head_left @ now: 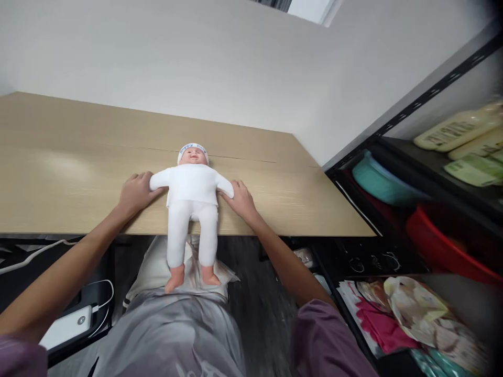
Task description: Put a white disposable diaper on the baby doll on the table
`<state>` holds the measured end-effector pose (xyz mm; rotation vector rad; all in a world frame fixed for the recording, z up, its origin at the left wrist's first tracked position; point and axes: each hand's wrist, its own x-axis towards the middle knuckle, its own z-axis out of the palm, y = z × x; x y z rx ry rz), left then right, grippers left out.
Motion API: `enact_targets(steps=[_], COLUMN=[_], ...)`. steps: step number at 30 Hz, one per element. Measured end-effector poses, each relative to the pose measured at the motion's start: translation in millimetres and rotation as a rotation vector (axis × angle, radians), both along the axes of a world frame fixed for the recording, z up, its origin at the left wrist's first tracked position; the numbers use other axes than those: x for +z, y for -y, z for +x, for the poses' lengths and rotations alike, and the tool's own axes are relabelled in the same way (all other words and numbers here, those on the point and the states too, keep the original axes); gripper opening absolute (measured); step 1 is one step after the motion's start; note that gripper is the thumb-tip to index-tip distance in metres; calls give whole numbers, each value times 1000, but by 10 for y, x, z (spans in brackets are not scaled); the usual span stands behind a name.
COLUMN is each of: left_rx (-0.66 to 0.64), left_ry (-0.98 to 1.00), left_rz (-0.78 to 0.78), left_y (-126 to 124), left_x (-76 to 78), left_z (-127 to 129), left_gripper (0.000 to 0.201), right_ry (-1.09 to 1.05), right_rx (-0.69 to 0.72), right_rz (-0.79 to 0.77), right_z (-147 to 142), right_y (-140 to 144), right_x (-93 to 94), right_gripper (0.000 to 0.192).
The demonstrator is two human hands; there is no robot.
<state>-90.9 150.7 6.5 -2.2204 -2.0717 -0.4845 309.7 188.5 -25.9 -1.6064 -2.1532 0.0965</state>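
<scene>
Blurred shelf bottles (463, 131), labels unreadable

Bright even indoor light, soft glare on table (58, 167), blurred stretched edges, shelf (451, 173) smeared.

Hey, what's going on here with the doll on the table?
A person has a baby doll in a white suit and white cap lying face up on a light wooden table. The left hand rests on the table touching the end of one doll arm, and the right hand touches the end of the other. Both hands lie flat with fingers open. The doll's legs hang over the near table edge, bare feet above the person's lap. A black shelf unit with tubs and bottles stands to the right.
</scene>
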Motion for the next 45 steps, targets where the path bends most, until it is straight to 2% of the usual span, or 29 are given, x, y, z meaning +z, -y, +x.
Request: enact_targets(steps=[5,11,16,20,25,30,33,35,39,45], left_rx=[33,45,50,19,8,-6,4,10,7,-46], left_ry=[3,54,2,-21,4,3,-14,-21,21,106], left_rz=[31,79,172,238,251,275,288,279,266,190], left_y=[-497,-1047,-1507,-1874,-2232,-2554,-2647,-2621,-2418,-2159], left_x=[-45,-39,-109,-165,-175,-198,-229,-245,-256,-242], left_z=[-69,-188,-285,-367,-461,-548,-553,-541,-577,-859], left_gripper=[64,64,66,68,78,84,85,87,87,82], right_ry=[-24,-57,-114,-114,-75,-45,-17,5,29,-8], right_rx=[-9,-3,54,34,52,54,39,29,15,87], right_rz=[62,98,157,221,260,262,262,273,275,217], right_z=[-96,-187,-192,-189,-236,-314,-344,-338,-267,-235], right_y=[-515,-1084,-1526,-1872,-2261,-2605,-2733,-2746,-2640,-2531], right_x=[-102,-175,-222,-246,-239,-229,-236,-247,-279,-295], right_gripper=[33,36,37,36,34,43,53,61,71,80])
